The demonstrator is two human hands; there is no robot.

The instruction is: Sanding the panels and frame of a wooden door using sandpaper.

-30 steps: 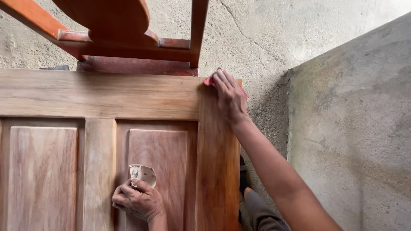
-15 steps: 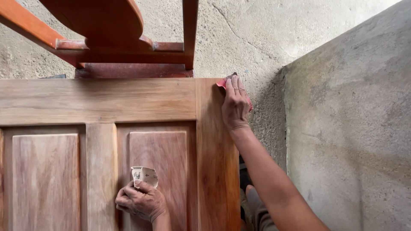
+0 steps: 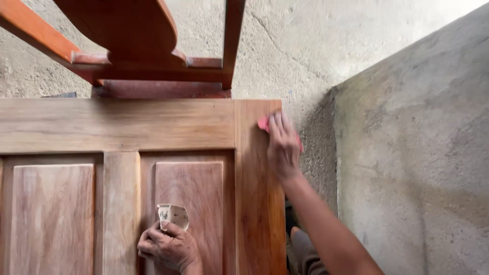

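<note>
The right hand (image 3: 283,145) lies flat over the pink sanding pad (image 3: 263,124), so only its left corner peeks out. The folded sandpaper (image 3: 172,216) disappears into the curled left hand (image 3: 168,248), its lower part covered. The wooden door (image 3: 127,127) runs off the left and near edges. The reddish chair frame (image 3: 137,56) is cropped at the far edge.

Two bare hands, left hand (image 3: 168,248) and right hand (image 3: 283,147), with no gloves, rings or watch; the right forearm (image 3: 326,229) is unsleeved.
</note>
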